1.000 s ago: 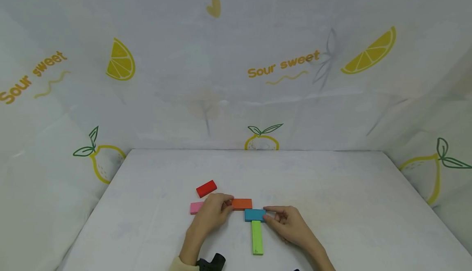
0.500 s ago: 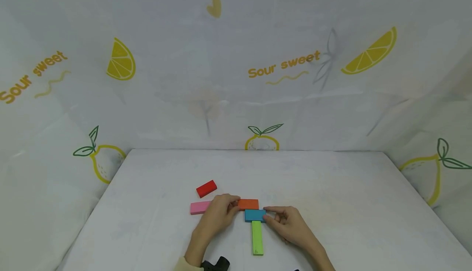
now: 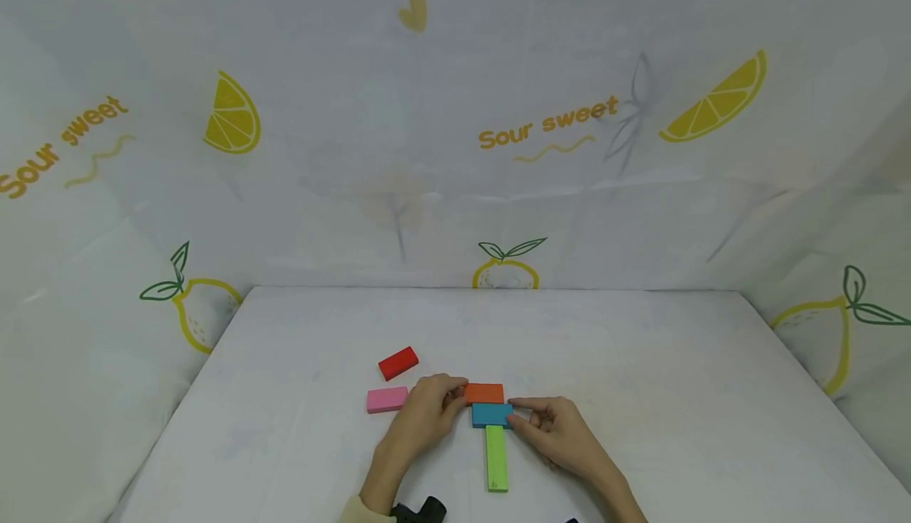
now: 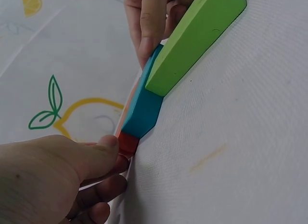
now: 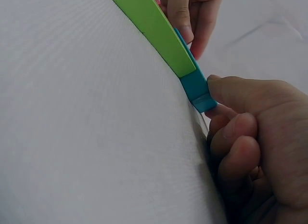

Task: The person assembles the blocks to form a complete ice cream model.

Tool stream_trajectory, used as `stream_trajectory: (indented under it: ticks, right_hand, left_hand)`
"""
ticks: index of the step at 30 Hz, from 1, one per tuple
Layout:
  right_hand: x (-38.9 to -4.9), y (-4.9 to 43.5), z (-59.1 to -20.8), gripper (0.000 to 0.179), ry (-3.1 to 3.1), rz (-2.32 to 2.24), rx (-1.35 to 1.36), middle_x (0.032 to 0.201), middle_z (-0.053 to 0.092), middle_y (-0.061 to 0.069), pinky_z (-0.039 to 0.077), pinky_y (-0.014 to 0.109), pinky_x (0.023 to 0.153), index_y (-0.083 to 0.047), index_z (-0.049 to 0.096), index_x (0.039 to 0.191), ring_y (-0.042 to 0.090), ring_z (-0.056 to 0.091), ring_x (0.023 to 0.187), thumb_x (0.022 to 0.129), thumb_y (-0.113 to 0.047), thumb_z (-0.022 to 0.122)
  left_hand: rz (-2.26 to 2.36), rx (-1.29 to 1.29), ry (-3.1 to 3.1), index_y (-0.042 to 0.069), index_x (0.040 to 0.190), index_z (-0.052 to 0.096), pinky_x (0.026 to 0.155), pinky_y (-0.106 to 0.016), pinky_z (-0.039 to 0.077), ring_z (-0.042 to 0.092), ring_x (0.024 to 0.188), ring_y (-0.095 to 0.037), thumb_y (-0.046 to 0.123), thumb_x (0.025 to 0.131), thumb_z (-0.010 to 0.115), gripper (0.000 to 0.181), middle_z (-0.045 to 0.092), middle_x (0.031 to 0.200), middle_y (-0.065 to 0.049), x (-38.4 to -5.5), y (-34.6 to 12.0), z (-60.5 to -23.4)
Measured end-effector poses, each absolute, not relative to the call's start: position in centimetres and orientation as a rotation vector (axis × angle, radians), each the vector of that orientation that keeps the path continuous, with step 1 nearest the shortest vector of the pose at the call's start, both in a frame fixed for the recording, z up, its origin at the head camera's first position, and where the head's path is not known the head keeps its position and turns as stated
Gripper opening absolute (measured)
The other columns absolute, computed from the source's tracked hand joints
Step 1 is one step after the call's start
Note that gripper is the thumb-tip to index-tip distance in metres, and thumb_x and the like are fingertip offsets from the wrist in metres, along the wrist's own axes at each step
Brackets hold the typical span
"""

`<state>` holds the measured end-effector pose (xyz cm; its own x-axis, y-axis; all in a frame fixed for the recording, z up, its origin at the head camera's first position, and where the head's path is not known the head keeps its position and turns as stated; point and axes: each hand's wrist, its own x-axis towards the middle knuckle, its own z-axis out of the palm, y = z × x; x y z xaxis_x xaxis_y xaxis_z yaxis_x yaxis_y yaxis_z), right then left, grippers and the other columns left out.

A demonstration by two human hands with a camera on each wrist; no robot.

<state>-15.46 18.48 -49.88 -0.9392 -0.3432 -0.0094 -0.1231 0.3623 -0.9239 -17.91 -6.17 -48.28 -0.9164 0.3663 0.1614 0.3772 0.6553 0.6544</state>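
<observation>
An orange block (image 3: 485,393) lies on the white table, its left end pinched between thumb and index finger of my left hand (image 3: 429,414). Its near side lies along the far edge of a blue block (image 3: 489,415). My right hand (image 3: 565,434) grips the blue block's right end, thumb on the near side. From the blue block's near edge a lime-green block (image 3: 497,460) runs toward me, forming a T with it. In the left wrist view the green block (image 4: 195,43) meets the side of the blue block (image 4: 144,103). The orange block's left tip is hidden by fingers.
To the left of my left hand lies a pink block (image 3: 387,399), with a tilted red block (image 3: 398,363) just beyond it. A white cloth with lemon prints (image 3: 356,151) rises behind the table (image 3: 640,349). A black device (image 3: 421,511) sits at my left wrist.
My left hand has slid the orange block to the right along the blue block's far edge, uncovering more of the pink block. My right hand and the blue and green blocks stay in place.
</observation>
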Motion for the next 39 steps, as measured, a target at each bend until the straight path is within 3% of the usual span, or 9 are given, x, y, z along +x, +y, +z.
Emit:
stream_trajectory:
  ticks: [17, 39]
  right_hand:
    - [-15.6, 18.43, -50.01, 0.045, 2.445, -1.601, -0.429, 0.055, 0.053, -0.007, 0.031, 0.013, 0.034, 0.007, 0.068, 0.125, -0.005, 0.039, 0.033, 0.097, -0.028, 0.071]
    - [-15.64, 18.43, -49.97, 0.045, 2.437, -1.588, -0.376, 0.054, 0.051, -0.008, 0.032, 0.012, 0.037, 0.009, 0.069, 0.123, -0.003, 0.039, 0.034, 0.096, -0.028, 0.072]
  left_hand:
    - [-1.154, -0.654, -2.855, 0.003, 0.123, 0.073, 0.07, -0.016, 0.049, 0.052, 0.077, -0.004, 0.011, 0.096, 0.07, 0.028, 0.073, 0.096, -0.003, -17.8, -5.81, -48.29]
    - [-1.125, -0.666, -2.841, 0.003, 0.125, 0.072, 0.079, -0.021, 0.055, 0.057, 0.083, -0.006, 0.011, 0.096, 0.07, 0.03, 0.075, 0.1, -0.003, -17.59, -5.45, -48.42]
